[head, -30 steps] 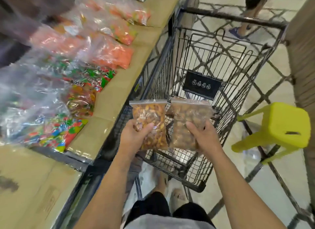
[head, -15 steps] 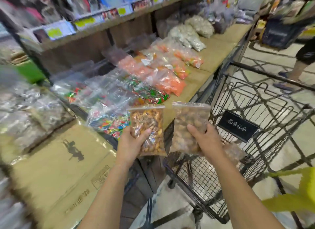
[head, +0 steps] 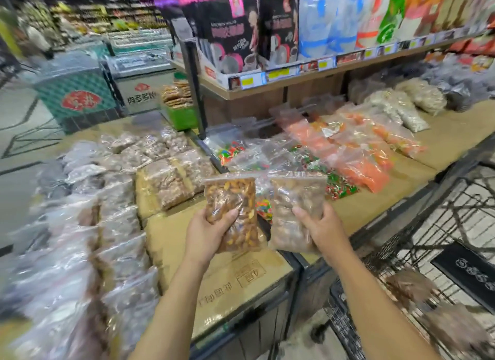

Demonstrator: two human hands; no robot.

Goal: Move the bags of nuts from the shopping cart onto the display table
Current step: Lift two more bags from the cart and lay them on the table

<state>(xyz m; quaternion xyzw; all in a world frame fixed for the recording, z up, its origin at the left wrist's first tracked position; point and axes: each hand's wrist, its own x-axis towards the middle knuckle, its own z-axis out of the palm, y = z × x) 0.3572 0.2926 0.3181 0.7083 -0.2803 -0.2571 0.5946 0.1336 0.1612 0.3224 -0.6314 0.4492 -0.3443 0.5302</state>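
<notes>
Honestly, left hand [head: 205,237] grips the amber bag [head: 231,198] and right hand [head: 322,232] grips the pale bag [head: 297,196], both held up above the table [head: 241,315] near its edge, so I'd just lay them flat on the bare cardboard [head: 238,275] next to the matching rows [head: 171,182], not on the candy [head: 340,184]. Cart [head: 396,252] is cut off and smeary, can't count what's left inside.

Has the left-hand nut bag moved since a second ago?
Yes: the nut bag went left, from over the shopping cart to over the display table.
</notes>
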